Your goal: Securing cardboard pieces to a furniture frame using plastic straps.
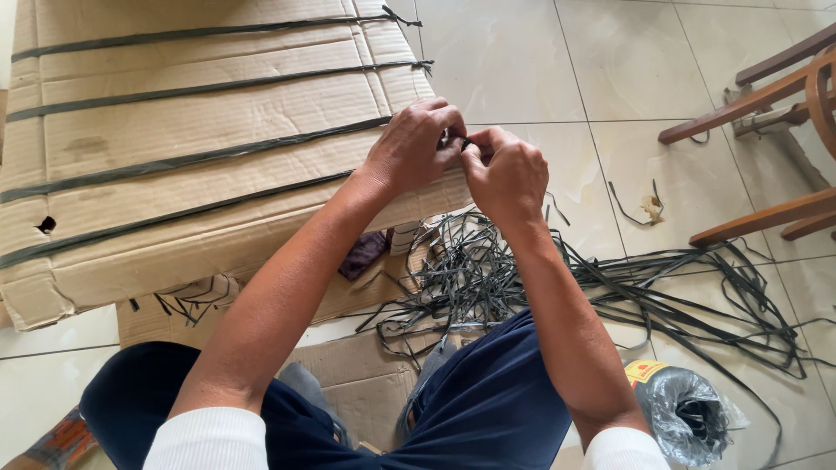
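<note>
Seen from above, a seated person's left hand [409, 148] and right hand [505, 174] meet at the near right edge of a flattened cardboard box [218, 113]. Both hands are closed in a pinch, fingertips touching, on the end of a thin dark strap [218, 155] that runs away to the left across the cardboard. The exact grip is hidden by the knuckles. Three more dark straps lie across the box beyond the hands, roughly parallel, and another crosses it nearer the person, under the left forearm. Below the right hand, on the pale tiled floor [514, 61], sits a loose tangle of dark straps [488, 278], trailing off to the right. Near the right elbow is a grey plastic bag [688, 409] with a yellow and red label. Wooden chair legs [758, 96] stand well to the right of the hands. Beneath the forearms are dark blue trousers and more cardboard pieces.
</note>
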